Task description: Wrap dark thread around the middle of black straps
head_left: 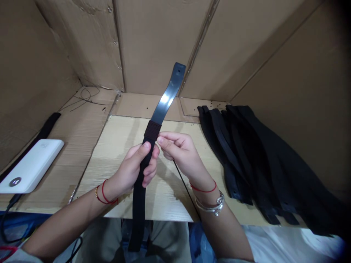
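Observation:
A long curved black strip (169, 95) rises tilted in front of me, its shiny bare upper end pierced by a small hole. Its lower part is covered in matt black material. Around its middle sits a band of dark cord (152, 130) wound in tight turns. My left hand (139, 164) is closed round the covered part just below the winding, thumb on top. At the winding's right edge, my right hand (177, 149) pinches the cord. A loose length of thin black cord (186, 186) hangs from under that hand toward the table's front edge.
Many similar black strips (246, 157) lie piled on the right. A white power bank (35, 164) with a cable is at left, beside another black strip (49, 124). Thin loose thread (86, 95) lies in the back left corner. Cardboard walls (159, 44) enclose the table's back and sides.

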Action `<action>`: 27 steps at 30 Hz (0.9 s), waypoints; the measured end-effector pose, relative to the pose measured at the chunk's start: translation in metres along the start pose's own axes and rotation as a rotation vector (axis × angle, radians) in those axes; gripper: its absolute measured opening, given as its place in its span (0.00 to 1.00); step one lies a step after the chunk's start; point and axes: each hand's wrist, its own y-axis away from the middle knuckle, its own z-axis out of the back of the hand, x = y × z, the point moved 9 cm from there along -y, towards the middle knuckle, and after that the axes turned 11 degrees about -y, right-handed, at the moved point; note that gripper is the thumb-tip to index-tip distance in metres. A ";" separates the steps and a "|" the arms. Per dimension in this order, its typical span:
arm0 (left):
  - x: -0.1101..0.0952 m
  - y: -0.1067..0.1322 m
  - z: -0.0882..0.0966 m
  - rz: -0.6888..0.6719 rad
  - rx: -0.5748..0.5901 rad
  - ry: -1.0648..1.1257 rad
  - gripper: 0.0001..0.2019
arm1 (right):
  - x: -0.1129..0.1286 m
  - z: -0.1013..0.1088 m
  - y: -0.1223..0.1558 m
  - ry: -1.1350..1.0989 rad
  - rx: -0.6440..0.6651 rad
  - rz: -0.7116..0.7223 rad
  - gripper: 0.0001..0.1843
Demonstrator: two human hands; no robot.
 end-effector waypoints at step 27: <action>-0.011 0.005 0.001 -0.006 0.019 -0.448 0.26 | -0.019 -0.006 0.001 -0.212 0.122 -0.104 0.15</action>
